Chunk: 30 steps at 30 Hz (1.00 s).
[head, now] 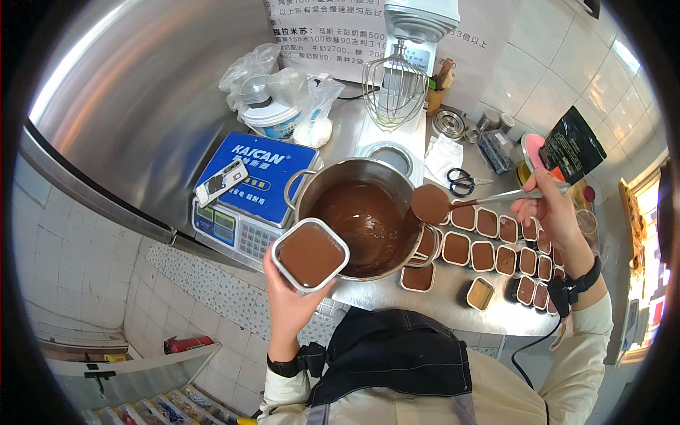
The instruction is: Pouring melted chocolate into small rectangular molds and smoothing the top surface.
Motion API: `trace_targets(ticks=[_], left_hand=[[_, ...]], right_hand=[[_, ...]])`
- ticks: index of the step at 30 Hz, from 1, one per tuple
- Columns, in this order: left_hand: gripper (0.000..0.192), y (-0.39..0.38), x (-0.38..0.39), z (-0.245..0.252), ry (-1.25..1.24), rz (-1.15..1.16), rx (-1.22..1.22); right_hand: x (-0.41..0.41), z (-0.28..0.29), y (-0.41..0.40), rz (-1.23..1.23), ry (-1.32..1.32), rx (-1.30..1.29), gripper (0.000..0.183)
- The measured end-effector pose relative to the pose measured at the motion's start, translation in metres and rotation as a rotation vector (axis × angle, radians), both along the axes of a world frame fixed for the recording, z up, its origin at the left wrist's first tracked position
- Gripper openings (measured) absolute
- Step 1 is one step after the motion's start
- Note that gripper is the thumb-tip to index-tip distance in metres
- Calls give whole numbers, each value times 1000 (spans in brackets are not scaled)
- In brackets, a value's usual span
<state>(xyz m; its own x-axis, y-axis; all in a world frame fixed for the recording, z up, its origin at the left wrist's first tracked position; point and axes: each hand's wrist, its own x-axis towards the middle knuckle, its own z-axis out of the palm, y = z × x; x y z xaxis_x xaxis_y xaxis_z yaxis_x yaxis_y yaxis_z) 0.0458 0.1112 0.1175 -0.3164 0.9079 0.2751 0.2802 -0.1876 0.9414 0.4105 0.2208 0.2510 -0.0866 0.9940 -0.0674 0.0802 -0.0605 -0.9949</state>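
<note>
My left hand (297,305) grips a square metal tin (311,255) filled with a smooth brown chocolate-coloured mixture. The tin is held over the near left rim of a large two-handled steel pot (356,170). Inside the pot lies more of the glossy brown liquid (366,223). My right hand (552,204) holds a ladle (510,195) by its metal handle, out to the right. The brown-filled bowl of the ladle (430,204) hangs at the pot's right rim. To the right, rows of similar tins (482,255) with brown filling stand on the steel counter (446,295).
A blue-topped digital scale (255,180) with a phone (222,183) on it stands left of the pot. Behind is a stand mixer with a wire whisk (396,87). Scissors (462,181) and a black pouch (574,146) lie behind the tins. One tin (480,294) holds a tan filling.
</note>
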Motion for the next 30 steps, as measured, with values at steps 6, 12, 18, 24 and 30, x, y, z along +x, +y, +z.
trace_targets(ticks=[6, 12, 18, 24, 30], left_hand=[[86, 20, 5, -3, -99, -154, -42], [88, 44, 22, 24, -255, -239, 23], [89, 53, 30, 53, -296, -225, 167], [89, 48, 35, 76, -264, -159, 205], [89, 49, 35, 74, -268, -153, 201]], right_hand=[[-27, 42, 10, 103, 65, 126, 32], [-61, 85, -3, 280, 125, 317, 31], [-97, 86, -29, 279, 44, 531, 33], [-89, 64, -42, 443, -155, 909, 34], [-82, 56, -44, 490, -141, 1009, 32]])
